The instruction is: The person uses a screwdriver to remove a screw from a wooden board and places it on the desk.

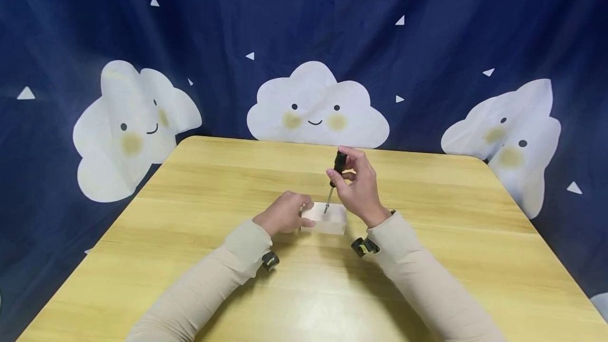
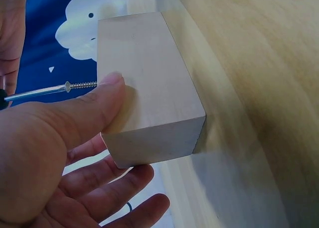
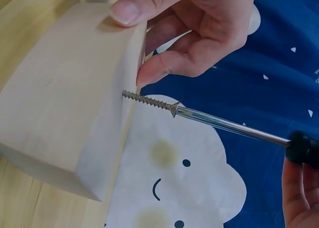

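Observation:
A pale wooden block (image 1: 328, 226) lies on the table, its left end gripped between the thumb and fingers of my left hand (image 1: 285, 212). My right hand (image 1: 360, 189) holds a screwdriver (image 1: 339, 163) by its black handle, above and to the right of the block. The steel shaft (image 3: 234, 127) slants down to a screw (image 3: 149, 101), its tip seated in the head. The screw's point meets the block's top face, with most of the thread showing outside the wood. In the left wrist view, my left thumb (image 2: 107, 96) presses the block's side close to the screw.
The yellow wood-grain table (image 1: 190, 257) spreads out on all sides of the block. Behind it hangs a dark blue curtain (image 1: 214, 20) printed with smiling white clouds and small triangles. A black strap device (image 1: 364, 247) sits at my right wrist, another wrist device (image 1: 270, 261) at my left.

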Motion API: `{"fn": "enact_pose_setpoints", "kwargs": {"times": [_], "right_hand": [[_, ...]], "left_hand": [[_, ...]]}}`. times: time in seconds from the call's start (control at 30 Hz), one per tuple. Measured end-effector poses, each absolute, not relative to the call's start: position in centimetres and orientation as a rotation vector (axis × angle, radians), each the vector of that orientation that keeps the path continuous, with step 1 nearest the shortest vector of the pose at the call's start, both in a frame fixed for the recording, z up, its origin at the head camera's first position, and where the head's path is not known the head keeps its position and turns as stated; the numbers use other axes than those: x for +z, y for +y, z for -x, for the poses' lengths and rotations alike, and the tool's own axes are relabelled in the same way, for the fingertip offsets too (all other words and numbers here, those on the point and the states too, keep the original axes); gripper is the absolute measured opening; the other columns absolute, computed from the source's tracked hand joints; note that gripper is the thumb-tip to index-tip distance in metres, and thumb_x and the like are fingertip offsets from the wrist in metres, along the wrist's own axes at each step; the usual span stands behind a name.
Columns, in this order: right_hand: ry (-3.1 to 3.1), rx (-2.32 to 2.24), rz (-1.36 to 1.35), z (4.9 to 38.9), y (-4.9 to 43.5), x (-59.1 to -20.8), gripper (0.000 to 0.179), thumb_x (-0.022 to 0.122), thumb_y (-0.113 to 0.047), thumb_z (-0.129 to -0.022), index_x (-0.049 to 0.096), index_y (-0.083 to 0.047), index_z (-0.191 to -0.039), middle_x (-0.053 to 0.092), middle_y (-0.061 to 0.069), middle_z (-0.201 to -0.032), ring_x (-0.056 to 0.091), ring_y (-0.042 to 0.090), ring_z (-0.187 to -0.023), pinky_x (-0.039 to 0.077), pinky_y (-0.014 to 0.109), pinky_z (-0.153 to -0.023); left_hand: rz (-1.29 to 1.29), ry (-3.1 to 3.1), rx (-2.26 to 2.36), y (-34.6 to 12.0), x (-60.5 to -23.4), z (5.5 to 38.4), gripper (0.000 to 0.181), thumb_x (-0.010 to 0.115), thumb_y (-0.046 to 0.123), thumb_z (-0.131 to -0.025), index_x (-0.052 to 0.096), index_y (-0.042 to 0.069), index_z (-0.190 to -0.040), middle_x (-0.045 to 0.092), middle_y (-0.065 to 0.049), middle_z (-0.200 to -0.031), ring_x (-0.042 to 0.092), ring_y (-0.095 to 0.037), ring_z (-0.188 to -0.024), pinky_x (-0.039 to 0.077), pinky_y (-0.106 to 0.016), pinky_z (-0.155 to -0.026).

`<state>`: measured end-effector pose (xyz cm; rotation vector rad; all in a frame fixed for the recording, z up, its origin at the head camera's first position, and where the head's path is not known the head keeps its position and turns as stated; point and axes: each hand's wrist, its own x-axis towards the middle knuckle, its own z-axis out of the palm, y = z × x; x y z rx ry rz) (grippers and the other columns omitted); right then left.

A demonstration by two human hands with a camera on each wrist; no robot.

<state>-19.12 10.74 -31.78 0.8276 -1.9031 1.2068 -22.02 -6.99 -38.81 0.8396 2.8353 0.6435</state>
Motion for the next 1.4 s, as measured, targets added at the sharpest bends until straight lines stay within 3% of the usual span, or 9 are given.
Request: {"fn": "enact_pose_setpoints", "kwargs": {"times": [0.2, 0.47, 0.77, 1.03, 1.27, 1.4], "right_hand": [[-1.886, 1.199, -0.871, 19.51, 10.82, -31.79, 0.047, 0.062, 0.025, -0.078, 0.042, 0.015, -0.119, 0.055, 0.03, -0.084, 0.063, 0.039, -0.071, 0.056, 0.046, -0.056], [-1.839, 1.198, -0.793, 19.52, 10.39, -32.21, 0.055, 0.075, 0.02, -0.07, 0.047, 0.012, -0.117, 0.05, 0.029, -0.09, 0.055, 0.037, -0.069, 0.054, 0.045, -0.056], [-1.865, 1.216, -0.829, 19.29, 10.3, -32.42, 0.048, 0.063, 0.025, -0.077, 0.042, 0.018, -0.119, 0.058, 0.031, -0.085, 0.063, 0.04, -0.07, 0.056, 0.048, -0.058], [-1.794, 1.21, -0.803, 19.46, 10.44, -32.33, 0.057, 0.077, 0.022, -0.066, 0.046, 0.017, -0.115, 0.051, 0.029, -0.091, 0.055, 0.035, -0.069, 0.055, 0.041, -0.058], [-1.821, 1.219, -0.778, 19.88, 10.65, -32.69, 0.051, 0.069, 0.022, -0.074, 0.046, 0.013, -0.119, 0.055, 0.025, -0.084, 0.058, 0.032, -0.068, 0.056, 0.035, -0.058], [-1.847, 1.252, -0.804, 19.84, 10.82, -32.68, 0.049, 0.064, 0.023, -0.078, 0.044, 0.014, -0.122, 0.058, 0.025, -0.084, 0.062, 0.033, -0.071, 0.057, 0.038, -0.06]], "left_hand": [[-0.847, 2.836, 0.654, -6.88, -38.93, 22.24, 0.034, 0.081, 0.028, -0.08, 0.065, 0.007, -0.101, 0.067, -0.006, -0.101, 0.055, -0.016, -0.08, 0.049, -0.033, -0.084], [-0.849, 2.835, 0.631, -7.14, -38.77, 22.18, 0.031, 0.081, 0.028, -0.08, 0.063, 0.009, -0.095, 0.064, -0.002, -0.093, 0.053, -0.016, -0.079, 0.047, -0.031, -0.081], [-0.804, 2.826, 0.639, -7.26, -39.09, 21.71, 0.035, 0.081, 0.029, -0.08, 0.066, 0.008, -0.103, 0.068, -0.005, -0.102, 0.055, -0.014, -0.08, 0.049, -0.032, -0.083], [-0.828, 2.838, 0.664, -7.07, -38.79, 21.99, 0.033, 0.081, 0.028, -0.079, 0.065, 0.008, -0.099, 0.067, -0.004, -0.097, 0.054, -0.016, -0.079, 0.048, -0.033, -0.081], [-0.8, 2.829, 0.651, -6.99, -38.79, 21.99, 0.034, 0.081, 0.029, -0.079, 0.065, 0.008, -0.101, 0.067, -0.004, -0.098, 0.054, -0.016, -0.079, 0.048, -0.032, -0.081], [-0.796, 2.825, 0.651, -6.98, -38.79, 21.98, 0.035, 0.081, 0.029, -0.079, 0.066, 0.008, -0.103, 0.068, -0.005, -0.101, 0.055, -0.015, -0.08, 0.049, -0.033, -0.083]]}}
